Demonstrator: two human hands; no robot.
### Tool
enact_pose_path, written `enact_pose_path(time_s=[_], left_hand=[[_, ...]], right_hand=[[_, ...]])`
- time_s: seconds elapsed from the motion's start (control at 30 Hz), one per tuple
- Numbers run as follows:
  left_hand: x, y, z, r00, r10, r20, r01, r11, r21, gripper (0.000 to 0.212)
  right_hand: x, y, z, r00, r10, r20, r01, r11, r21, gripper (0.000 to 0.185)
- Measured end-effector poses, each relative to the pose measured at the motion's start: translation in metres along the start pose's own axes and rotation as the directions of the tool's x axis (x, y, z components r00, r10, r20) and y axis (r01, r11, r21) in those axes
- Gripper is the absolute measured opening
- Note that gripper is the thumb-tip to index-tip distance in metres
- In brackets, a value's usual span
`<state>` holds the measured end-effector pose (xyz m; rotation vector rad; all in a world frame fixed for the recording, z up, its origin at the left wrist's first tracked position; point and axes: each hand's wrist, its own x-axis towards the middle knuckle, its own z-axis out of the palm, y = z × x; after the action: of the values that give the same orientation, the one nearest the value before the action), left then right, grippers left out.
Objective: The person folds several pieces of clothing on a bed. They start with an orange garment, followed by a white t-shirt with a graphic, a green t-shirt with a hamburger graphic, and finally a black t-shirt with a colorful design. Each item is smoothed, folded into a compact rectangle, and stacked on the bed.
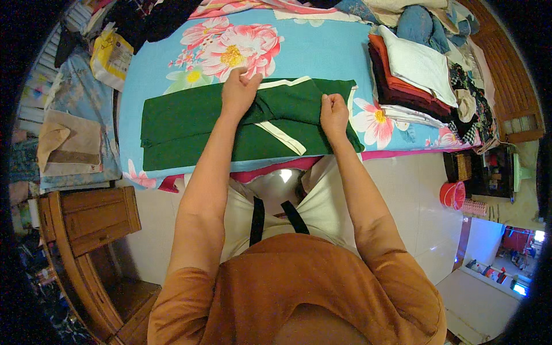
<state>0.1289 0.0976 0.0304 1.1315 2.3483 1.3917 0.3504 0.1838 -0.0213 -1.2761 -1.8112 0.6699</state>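
A dark green garment with white trim lies partly folded on a bed with a blue floral sheet. My left hand is at the garment's upper middle, fingers bent beside the white edging; whether it pinches the cloth is hard to see. My right hand has its thumb and fingers closed on the green cloth near its right end. A loose white strip lies slanted across the green fabric between my hands.
A stack of folded clothes, white on top, stands at the right of the bed. Further clothes lie behind it. At left are a yellow and white package, a beige cloth and wooden furniture. A red bucket stands at right.
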Motion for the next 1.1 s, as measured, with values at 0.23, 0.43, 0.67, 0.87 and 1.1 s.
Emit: enact_pose_path(time_s=[0.23,0.43,0.67,0.87,1.1], left_hand=[[-0.066,0.009,-0.012,0.963,0.265,0.057,-0.271,0.931,0.245,0.036],[-0.065,-0.021,-0.004,0.991,0.124,0.050,-0.130,0.981,0.145,0.019],[-0.065,-0.004,-0.008,0.989,0.009,0.146,-0.084,0.851,0.519,0.025],[-0.068,0.016,-0.018,0.981,0.190,0.037,-0.183,0.844,0.505,0.020],[-0.078,0.042,-0.003,0.768,0.591,0.247,-0.638,0.739,0.215,0.019]], right_hand=[[0.001,-0.002,-0.002,1.000,-0.004,-0.017,0.003,1.000,-0.011,0.026],[0.016,-0.010,-0.014,0.992,-0.075,0.104,0.087,0.989,-0.120,0.025],[0.015,-0.013,-0.010,0.987,-0.016,0.157,0.069,0.937,-0.341,0.023],[0.012,-0.020,-0.013,0.986,-0.031,0.167,0.090,0.927,-0.364,0.023],[-0.001,-0.021,-0.013,0.995,-0.079,0.060,0.090,0.969,-0.229,0.023]])
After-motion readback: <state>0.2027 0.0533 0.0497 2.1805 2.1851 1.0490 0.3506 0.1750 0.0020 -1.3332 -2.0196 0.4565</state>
